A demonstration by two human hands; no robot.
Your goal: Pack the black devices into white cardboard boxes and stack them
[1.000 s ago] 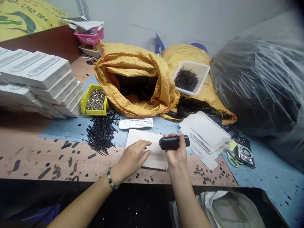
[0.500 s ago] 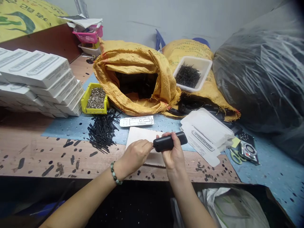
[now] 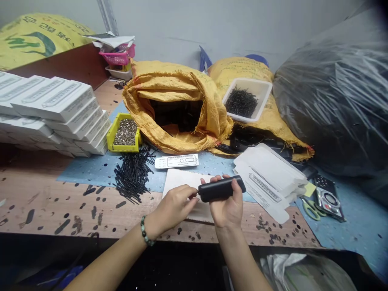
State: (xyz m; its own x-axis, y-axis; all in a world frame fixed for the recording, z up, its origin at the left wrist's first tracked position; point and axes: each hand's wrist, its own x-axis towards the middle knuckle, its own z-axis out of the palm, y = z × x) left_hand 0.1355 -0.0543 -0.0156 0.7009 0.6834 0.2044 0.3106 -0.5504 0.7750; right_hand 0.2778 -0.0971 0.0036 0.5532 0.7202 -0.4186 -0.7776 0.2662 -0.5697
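My right hand (image 3: 228, 206) is wrapped round a black, oblong, rounded plastic case (image 3: 220, 190) and holds it nearly level, with the thumb on its right end. At the case's left end, the fingertips of my left hand (image 3: 178, 204) are pinched together around something too small to make out. A tiny metallic bit shows between those fingers and the case. Below both hands lies a white pad (image 3: 178, 182). A printed white card (image 3: 176, 161) rests just behind the pad.
Left are stacked white boxes (image 3: 54, 101), a yellow bin (image 3: 138, 141) of small metal parts and a heap of black sticks (image 3: 133, 173). Behind stands an open orange sack (image 3: 176, 141). Flattened cartons (image 3: 269, 182), scissors (image 3: 313, 210) and a white tub (image 3: 257, 115) are right.
The left fingers have loosened and drawn slightly back from the case's end, exposing the small metallic bit. My right hand has shifted its grip a little. The whole view has tilted slightly upward.
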